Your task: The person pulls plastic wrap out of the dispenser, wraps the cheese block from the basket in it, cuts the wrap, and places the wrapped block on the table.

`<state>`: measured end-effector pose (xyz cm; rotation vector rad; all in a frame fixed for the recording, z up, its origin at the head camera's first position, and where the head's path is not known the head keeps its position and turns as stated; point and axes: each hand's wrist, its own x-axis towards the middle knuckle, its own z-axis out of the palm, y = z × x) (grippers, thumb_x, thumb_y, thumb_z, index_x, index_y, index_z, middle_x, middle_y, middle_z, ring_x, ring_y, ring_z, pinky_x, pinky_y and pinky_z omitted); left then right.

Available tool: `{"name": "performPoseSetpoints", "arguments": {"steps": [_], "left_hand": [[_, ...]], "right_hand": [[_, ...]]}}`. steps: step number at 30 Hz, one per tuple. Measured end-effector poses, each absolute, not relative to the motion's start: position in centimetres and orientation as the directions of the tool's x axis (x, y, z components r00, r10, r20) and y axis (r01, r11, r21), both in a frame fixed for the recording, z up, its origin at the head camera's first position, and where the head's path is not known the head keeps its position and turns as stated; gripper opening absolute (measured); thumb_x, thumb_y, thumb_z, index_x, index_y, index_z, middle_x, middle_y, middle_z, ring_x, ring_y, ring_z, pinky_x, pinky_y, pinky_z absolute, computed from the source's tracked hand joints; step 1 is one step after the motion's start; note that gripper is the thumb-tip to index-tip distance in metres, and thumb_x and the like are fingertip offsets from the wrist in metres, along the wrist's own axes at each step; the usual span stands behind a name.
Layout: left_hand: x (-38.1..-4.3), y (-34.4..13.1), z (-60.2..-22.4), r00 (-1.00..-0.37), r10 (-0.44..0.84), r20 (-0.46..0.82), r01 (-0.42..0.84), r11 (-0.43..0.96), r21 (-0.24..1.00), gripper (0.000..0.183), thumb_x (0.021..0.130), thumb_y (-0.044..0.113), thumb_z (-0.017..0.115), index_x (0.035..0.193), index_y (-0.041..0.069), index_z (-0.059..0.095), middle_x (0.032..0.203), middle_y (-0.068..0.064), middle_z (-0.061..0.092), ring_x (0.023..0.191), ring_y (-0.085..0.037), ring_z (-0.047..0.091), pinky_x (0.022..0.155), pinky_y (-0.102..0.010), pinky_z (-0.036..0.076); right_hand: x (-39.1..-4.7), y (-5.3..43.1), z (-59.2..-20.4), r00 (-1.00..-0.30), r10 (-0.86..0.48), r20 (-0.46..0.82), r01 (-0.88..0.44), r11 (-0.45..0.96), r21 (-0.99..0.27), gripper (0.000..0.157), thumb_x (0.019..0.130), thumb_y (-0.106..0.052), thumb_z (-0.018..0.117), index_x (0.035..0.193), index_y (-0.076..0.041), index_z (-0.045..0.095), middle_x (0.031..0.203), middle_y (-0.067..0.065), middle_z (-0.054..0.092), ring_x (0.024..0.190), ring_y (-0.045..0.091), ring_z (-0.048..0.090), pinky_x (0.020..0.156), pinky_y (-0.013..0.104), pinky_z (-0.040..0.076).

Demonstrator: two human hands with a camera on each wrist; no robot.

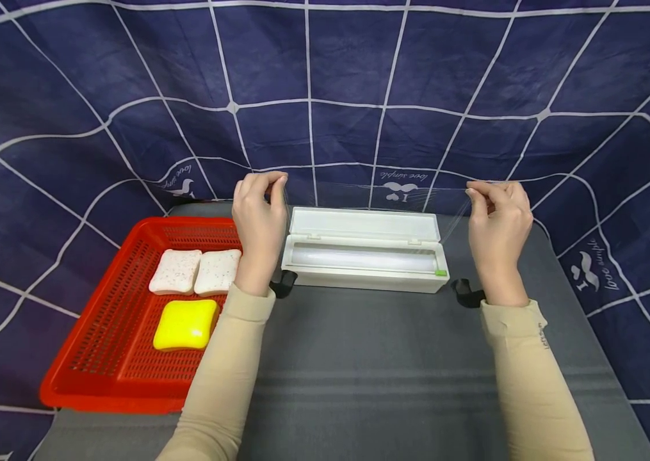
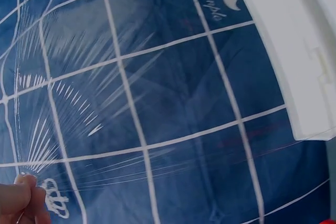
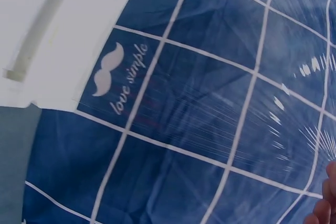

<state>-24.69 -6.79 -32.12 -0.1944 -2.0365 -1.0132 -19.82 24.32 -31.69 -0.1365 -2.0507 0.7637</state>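
A sheet of clear plastic wrap (image 1: 359,192) is stretched between both hands above and behind a white dispenser box (image 1: 365,282). My left hand (image 1: 260,221) pinches one corner of it between thumb and fingers. The other corner is pinched by my right hand (image 1: 499,224). Creases fan out from the pinched corners, seen on the wrap (image 2: 68,108) in the left wrist view and on the film (image 3: 278,103) in the right wrist view. The box's lid (image 1: 365,224) stands raised, and a pale roll (image 1: 362,258) lies inside. A green cutter slide (image 1: 440,273) sits at its right end.
On the left, a red basket (image 1: 94,384) holds two white speckled bread-shaped pieces (image 1: 218,272) and a yellow rounded block (image 1: 186,324). A grey cloth (image 1: 382,371) covers the table. A dark blue checked curtain (image 1: 348,77) hangs behind and at both sides.
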Motion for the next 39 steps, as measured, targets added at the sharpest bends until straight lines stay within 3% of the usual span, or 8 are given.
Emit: {"name": "performPoseSetpoints", "arguments": {"steps": [5,11,16,19,22,26,34,39], "left_hand": [[-24.6,-6.7,-30.9,-0.614,-0.217,0.759,0.475,0.666,0.575,0.02,0.096,0.02,0.065,0.097,0.005,0.077,0.091,-0.013,0.07,0.083,-0.032,0.057,0.075,-0.039,0.048],[-24.3,-6.6,-29.4,-0.587,-0.246,0.771,0.483,0.658,0.578,0.018,0.095,0.019,0.066,0.095,0.005,0.078,0.091,-0.013,0.07,0.084,-0.031,0.058,0.078,-0.039,0.047],[-23.8,-6.6,-28.9,-0.575,-0.268,0.773,0.486,0.648,0.586,0.018,0.095,0.019,0.065,0.096,0.006,0.078,0.089,-0.016,0.066,0.084,-0.031,0.058,0.078,-0.039,0.046],[-23.2,-6.5,-29.0,-0.585,-0.27,0.765,0.489,0.635,0.598,0.019,0.096,0.018,0.064,0.097,0.005,0.077,0.086,-0.017,0.062,0.08,-0.03,0.057,0.072,-0.034,0.044],[-22.5,-6.4,-29.5,-0.593,-0.276,0.757,0.503,0.607,0.615,0.018,0.097,0.018,0.063,0.097,0.006,0.077,0.081,-0.016,0.061,0.072,-0.026,0.057,0.065,-0.024,0.04],[-21.4,-6.4,-30.1,-0.618,-0.288,0.732,0.543,0.517,0.662,0.018,0.097,0.018,0.063,0.099,0.005,0.075,0.072,-0.013,0.066,0.061,-0.019,0.058,0.058,-0.012,0.039],[-18.4,-6.8,-31.7,-0.684,-0.272,0.676,0.602,0.313,0.735,0.019,0.098,0.016,0.062,0.104,0.0,0.07,0.068,-0.015,0.069,0.055,0.0,0.059,0.054,-0.014,0.048],[-16.0,-7.5,-32.9,-0.713,-0.252,0.654,0.606,0.247,0.756,0.014,0.096,0.007,0.061,0.103,-0.003,0.068,0.074,-0.019,0.07,0.062,-0.001,0.064,0.06,-0.016,0.052]], "right_hand": [[-19.6,24.4,-30.6,-0.53,0.378,0.759,-0.218,0.804,-0.553,0.02,0.092,-0.015,0.069,0.098,0.003,0.076,0.084,0.024,0.057,0.083,0.037,0.053,0.078,0.029,0.033],[-19.6,24.3,-29.6,-0.481,0.411,0.774,-0.222,0.797,-0.562,0.018,0.092,-0.017,0.07,0.097,-0.001,0.078,0.085,0.023,0.06,0.078,0.003,0.045,0.079,0.022,0.034],[-19.3,24.2,-29.1,-0.456,0.438,0.774,-0.219,0.788,-0.575,0.018,0.092,-0.018,0.07,0.098,-0.003,0.078,0.088,0.022,0.063,0.078,-0.007,0.043,0.074,0.011,0.032],[-18.7,24.0,-29.2,-0.467,0.455,0.758,-0.21,0.776,-0.595,0.018,0.093,-0.016,0.069,0.099,-0.001,0.077,0.09,0.02,0.063,0.078,-0.012,0.04,0.072,0.008,0.032],[-17.8,23.7,-29.5,-0.478,0.478,0.737,-0.198,0.759,-0.62,0.018,0.093,-0.015,0.069,0.097,0.001,0.076,0.083,-0.002,0.058,0.077,-0.014,0.04,0.071,0.007,0.033],[-16.4,23.6,-30.2,-0.481,0.501,0.719,-0.193,0.74,-0.644,0.02,0.093,-0.016,0.069,0.094,0.003,0.075,0.086,-0.029,0.037,0.076,-0.015,0.04,0.068,0.006,0.034],[-13.2,23.5,-31.8,-0.52,0.517,0.68,-0.249,0.67,-0.699,0.024,0.093,-0.018,0.068,0.09,0.006,0.072,0.072,-0.03,0.049,0.062,-0.016,0.048,0.06,0.004,0.039],[-10.8,23.0,-33.3,-0.597,0.513,0.617,-0.441,0.432,-0.786,0.011,0.094,-0.004,0.063,0.096,0.007,0.066,0.07,-0.014,0.07,0.056,0.0,0.066,0.053,0.015,0.053]]}}
